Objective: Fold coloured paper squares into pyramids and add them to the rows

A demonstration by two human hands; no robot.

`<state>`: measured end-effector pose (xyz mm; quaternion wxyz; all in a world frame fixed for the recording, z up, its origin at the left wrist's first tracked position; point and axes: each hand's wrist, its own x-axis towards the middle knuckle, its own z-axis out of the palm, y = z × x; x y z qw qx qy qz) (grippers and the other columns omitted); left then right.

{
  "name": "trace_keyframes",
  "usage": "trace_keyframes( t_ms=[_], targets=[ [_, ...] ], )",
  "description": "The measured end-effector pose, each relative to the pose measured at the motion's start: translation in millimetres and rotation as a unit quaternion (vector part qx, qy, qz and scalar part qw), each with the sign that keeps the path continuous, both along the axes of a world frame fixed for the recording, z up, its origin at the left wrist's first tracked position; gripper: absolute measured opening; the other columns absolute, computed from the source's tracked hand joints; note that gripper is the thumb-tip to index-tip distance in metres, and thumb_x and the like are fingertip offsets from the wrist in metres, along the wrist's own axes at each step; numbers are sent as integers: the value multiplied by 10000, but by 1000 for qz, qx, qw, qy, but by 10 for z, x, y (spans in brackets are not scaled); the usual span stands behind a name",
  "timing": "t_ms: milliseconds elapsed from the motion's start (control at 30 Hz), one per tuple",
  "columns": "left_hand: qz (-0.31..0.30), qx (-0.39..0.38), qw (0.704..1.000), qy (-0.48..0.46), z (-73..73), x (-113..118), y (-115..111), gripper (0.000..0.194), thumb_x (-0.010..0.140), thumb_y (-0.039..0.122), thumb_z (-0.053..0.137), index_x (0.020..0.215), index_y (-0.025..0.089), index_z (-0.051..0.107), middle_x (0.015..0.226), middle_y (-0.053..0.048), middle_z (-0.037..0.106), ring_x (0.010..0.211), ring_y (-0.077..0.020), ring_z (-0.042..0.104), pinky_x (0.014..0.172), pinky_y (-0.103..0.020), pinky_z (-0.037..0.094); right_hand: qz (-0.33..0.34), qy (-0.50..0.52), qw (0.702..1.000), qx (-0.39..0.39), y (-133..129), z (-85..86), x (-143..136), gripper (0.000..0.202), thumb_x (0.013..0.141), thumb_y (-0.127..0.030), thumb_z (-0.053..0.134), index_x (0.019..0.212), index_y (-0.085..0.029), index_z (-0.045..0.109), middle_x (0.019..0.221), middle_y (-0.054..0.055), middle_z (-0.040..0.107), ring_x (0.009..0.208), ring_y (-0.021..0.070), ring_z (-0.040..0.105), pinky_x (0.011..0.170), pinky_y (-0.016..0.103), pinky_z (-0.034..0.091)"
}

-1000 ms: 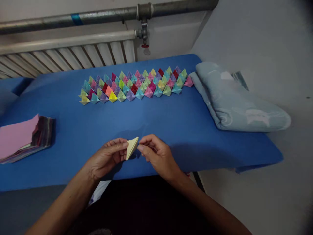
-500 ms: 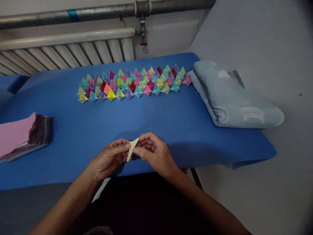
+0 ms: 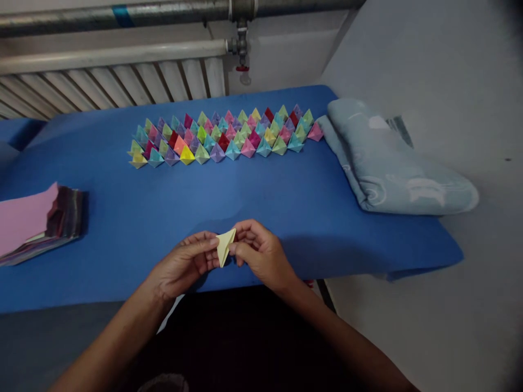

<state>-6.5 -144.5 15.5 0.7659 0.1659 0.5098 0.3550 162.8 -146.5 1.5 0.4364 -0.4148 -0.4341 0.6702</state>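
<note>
Between my two hands is a small pale yellow folded paper boat [image 3: 224, 246], tilted, with its pointed ends up and down. My left hand [image 3: 195, 255] pinches its left side between thumb and fingers. On the other side, the thumb and fingers of my right hand [image 3: 257, 249] grip its right edge. Both hands are just above the near edge of the blue-covered table [image 3: 171, 201]. Farther back stand several rows of folded paper boats [image 3: 217, 153] in many colours, set close together.
A stack of coloured paper [image 3: 28, 220], pink on top, lies at the left. A folded light blue blanket [image 3: 392, 169] rests at the right by the wall. Behind the table are a white radiator [image 3: 122, 84], a metal pipe [image 3: 171, 11] and a red-handled valve [image 3: 242, 68].
The yellow paper boat has turned in my fingers and shows a broader, more triangular face. My right hand has shifted slightly to the right. The view has moved a little.
</note>
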Motion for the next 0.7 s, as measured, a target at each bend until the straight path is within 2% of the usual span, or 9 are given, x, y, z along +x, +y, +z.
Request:
trace_keyframes(
  t_ms=[133, 267, 433, 700],
  targets=[
    [9, 32, 999, 38, -25, 3, 4, 362, 500, 284, 954, 695, 142, 684, 654, -5, 693, 581, -93, 634, 590, -188, 533, -15, -22, 1000, -3, 18, -14, -16, 151, 710, -178, 564, 851, -230, 578, 718, -53, 608, 565, 76, 527, 528, 210, 458],
    [20, 71, 994, 86, -34, 7, 12, 367, 508, 325, 945, 715, 148, 700, 663, -12, 706, 575, -98, 639, 614, -199, 542, -29, -55, 998, -9, 24, -66, -48, 138, 753, -247, 576, 890, -231, 577, 741, -34, 615, 607, 101, 563, 502, 215, 453],
    [19, 89, 988, 122, 5, 51, 2, 353, 499, 333, 932, 685, 149, 694, 629, -2, 693, 545, -93, 623, 581, -197, 519, -68, -77, 994, 28, 22, -133, -73, 198, 732, -242, 570, 930, -235, 564, 808, -11, 667, 693, 125, 627, 554, 234, 484],
    [2, 138, 973, 183, -8, 94, 11, 248, 621, 324, 850, 721, 165, 688, 653, 4, 675, 587, -110, 603, 640, -251, 502, -74, -91, 992, 50, 17, -194, -82, 347, 734, -242, 592, 1077, -237, 541, 793, -20, 647, 669, 127, 626, 581, 252, 506]
  ],
)
